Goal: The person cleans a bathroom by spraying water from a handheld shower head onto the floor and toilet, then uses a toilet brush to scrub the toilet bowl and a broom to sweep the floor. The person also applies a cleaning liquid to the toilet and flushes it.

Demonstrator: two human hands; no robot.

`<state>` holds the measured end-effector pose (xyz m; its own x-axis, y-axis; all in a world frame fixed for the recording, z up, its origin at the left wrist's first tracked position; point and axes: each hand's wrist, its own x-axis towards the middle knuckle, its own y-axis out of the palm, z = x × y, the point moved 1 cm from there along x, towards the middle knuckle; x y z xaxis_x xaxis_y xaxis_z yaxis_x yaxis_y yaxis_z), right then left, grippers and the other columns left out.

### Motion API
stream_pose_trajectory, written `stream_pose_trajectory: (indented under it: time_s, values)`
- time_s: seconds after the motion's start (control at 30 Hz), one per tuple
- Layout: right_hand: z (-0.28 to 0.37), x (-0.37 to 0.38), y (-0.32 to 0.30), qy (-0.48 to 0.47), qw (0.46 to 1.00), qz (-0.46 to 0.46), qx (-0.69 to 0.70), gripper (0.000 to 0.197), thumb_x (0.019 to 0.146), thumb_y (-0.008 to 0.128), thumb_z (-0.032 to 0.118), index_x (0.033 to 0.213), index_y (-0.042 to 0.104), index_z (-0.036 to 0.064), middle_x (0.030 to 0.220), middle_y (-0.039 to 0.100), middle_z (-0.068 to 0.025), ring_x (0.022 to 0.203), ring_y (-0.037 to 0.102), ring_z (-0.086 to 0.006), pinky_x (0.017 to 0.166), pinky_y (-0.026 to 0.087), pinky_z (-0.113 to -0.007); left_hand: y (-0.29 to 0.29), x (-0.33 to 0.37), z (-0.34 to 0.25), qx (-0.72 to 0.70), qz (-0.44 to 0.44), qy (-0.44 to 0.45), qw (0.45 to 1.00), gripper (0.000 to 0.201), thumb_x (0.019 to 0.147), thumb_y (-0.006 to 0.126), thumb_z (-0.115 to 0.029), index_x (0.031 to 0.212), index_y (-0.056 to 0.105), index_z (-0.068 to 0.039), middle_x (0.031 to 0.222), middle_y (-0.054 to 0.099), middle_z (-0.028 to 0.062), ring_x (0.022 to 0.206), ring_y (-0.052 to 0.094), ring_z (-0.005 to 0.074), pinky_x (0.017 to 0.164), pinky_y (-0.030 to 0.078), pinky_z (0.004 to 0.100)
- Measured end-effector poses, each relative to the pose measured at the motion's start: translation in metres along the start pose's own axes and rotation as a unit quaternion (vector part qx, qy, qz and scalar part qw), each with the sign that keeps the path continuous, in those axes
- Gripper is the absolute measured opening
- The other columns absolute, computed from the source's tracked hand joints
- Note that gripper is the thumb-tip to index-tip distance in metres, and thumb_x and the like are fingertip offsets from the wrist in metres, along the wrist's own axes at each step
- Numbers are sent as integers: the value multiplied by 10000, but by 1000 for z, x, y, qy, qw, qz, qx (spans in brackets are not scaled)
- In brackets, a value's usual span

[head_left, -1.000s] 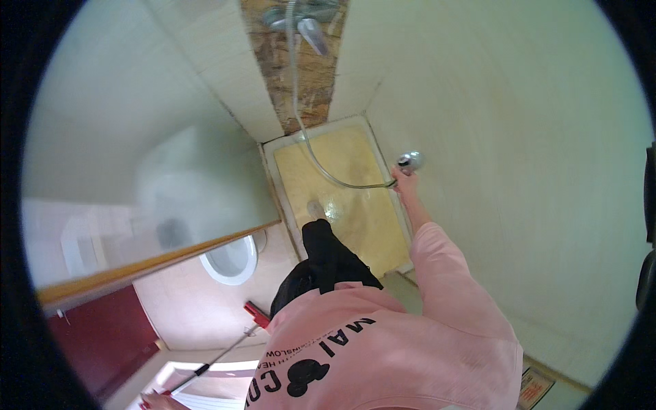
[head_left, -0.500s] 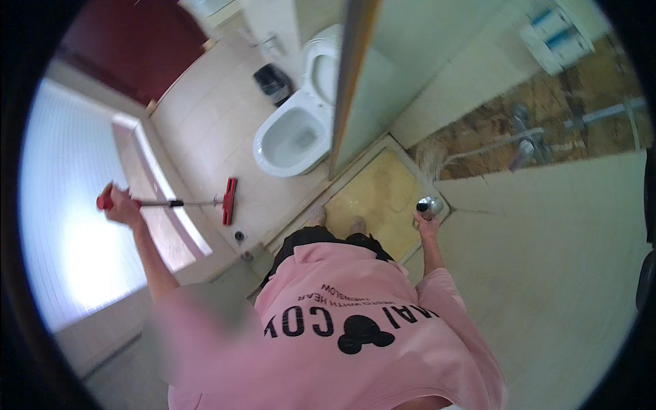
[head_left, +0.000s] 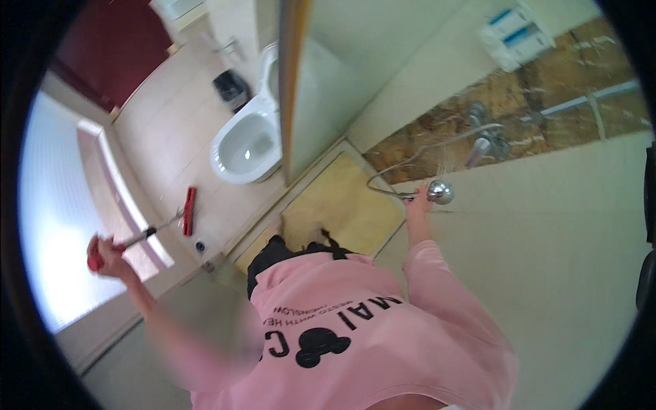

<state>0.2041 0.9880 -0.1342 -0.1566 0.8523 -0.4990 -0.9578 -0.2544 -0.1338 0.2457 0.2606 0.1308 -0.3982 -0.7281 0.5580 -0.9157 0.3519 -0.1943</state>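
Observation:
My left hand, stretched out to the left, is closed around the red grip of a long-handled squeegee. The tool has a black and metal shaft and a narrow red crosswise head, seen over the pale floor; whether it touches the floor I cannot tell. On the right, my right hand is wrapped around the handle of a chrome shower head. Fine streams of water spray from it toward the brown marbled wall band. Its flexible hose loops from my hand up to the mixer tap.
A yellow shower floor with a raised edge lies around my feet. The edge of a glass partition separates it from a white toilet and a black bin. A frosted window is at left, a wall rack far right.
The view has shifted, so the room sits further left. My right hand has turned the shower head, and the spray now lands nearer the tap. The squeegee is tilted more, its grip lower.

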Motion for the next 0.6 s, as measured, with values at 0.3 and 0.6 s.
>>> stream_pose_trajectory:
  time_s: [0.3, 0.6]
  values:
    - [13, 70, -81, -250, 927, 130, -249, 198, 677, 694, 179, 765, 548, 77, 653, 559, -10, 577, 517, -163, 532, 416, -322, 3, -20, -4, 8, -8, -35, 999, 151, 827, 536, -63, 939, 578, 29, 699, 568, 66, 622, 549, 134, 593, 475, 235]
    - [183, -50, -49, -457, 687, 119, -552, 330, 620, 700, 265, 840, 589, 45, 801, 619, -159, 780, 589, -325, 676, 459, -412, 21, -5, 8, 7, 8, -72, 997, 171, 840, 539, -145, 964, 592, -39, 717, 576, 61, 494, 446, 46, 389, 328, 149]
